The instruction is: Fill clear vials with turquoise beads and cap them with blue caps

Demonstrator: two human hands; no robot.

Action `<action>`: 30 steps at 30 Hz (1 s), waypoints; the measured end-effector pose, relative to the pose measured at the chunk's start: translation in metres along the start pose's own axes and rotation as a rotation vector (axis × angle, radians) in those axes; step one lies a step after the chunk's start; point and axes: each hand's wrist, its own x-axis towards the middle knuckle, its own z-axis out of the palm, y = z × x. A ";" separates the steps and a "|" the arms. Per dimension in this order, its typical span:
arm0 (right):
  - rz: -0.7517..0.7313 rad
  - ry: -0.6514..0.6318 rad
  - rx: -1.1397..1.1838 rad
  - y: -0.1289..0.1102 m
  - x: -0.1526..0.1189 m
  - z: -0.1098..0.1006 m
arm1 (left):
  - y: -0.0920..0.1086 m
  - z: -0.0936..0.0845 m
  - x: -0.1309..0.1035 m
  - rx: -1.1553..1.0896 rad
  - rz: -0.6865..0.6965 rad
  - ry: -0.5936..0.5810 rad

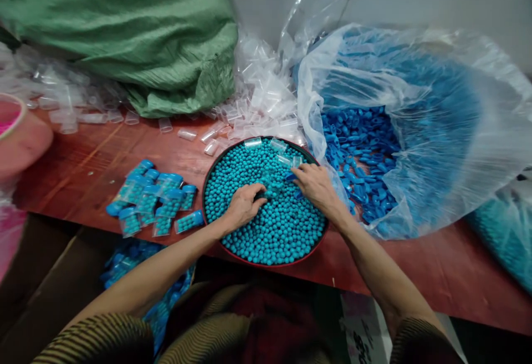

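A round red-rimmed tray (274, 264) full of small turquoise balls stands at the table's front edge. Over its middle is my left hand (245, 204), thumb and fingers curled towards each other around a blurred clear container (271, 184) with turquoise balls. My right hand (311, 184), at the tray's right side, has its fingers closed on a small blue cap (291, 177). Several clear empty tubes (252, 142) lie on the balls near the tray's far rim. Left of the tray, filled tubes with blue caps (169, 203) lie in a loose group.
An open plastic bag (436, 131) of blue caps (366, 142) spreads at the right. Behind the tray are heaped clear tubes (266, 98) and a green sack (166, 37). A pink tub (25, 142) stands far left; more capped tubes (162, 314) lie below the table (75, 175).
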 end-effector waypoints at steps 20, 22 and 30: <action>0.057 0.213 0.438 -0.065 -0.023 0.001 | 0.006 -0.013 -0.003 -0.350 -0.058 -0.044; 0.037 0.240 0.475 -0.069 -0.026 0.002 | 0.006 -0.012 -0.002 -0.433 -0.069 -0.065; 0.053 0.170 0.357 -0.054 -0.051 -0.006 | 0.002 -0.015 -0.008 -0.821 -0.213 -0.134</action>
